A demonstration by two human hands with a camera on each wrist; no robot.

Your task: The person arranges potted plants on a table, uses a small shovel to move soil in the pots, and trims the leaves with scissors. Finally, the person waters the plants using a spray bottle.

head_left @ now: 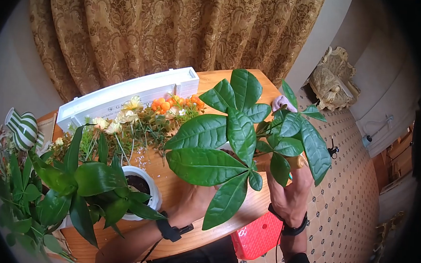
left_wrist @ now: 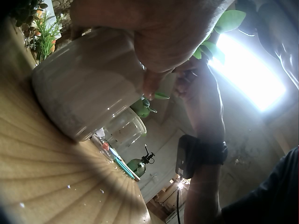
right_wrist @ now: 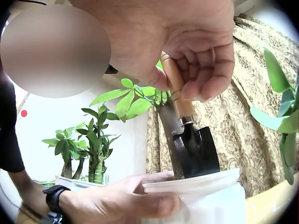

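My right hand (head_left: 290,195) grips the wooden handle of a small garden trowel (right_wrist: 198,151). Its black blade points down into a white plant pot (right_wrist: 217,200), the tip hidden behind the rim. Beside the blade a brown trunk (right_wrist: 168,128) rises from the pot, and broad green leaves (head_left: 208,168) spread above it, covering most of the pot in the head view. My left hand (right_wrist: 126,198) holds the pot by its side, thumb along the outside below the rim. In the left wrist view the pot's smooth wall (left_wrist: 88,79) stands on the wooden table.
Left of my left arm stands another white pot (head_left: 155,190) with dark soil and a leafy plant. Artificial flowers (head_left: 128,115) lie before a long white planter box (head_left: 131,91). A striped vase (head_left: 24,129) is far left, a red stool (head_left: 257,236) below the table edge.
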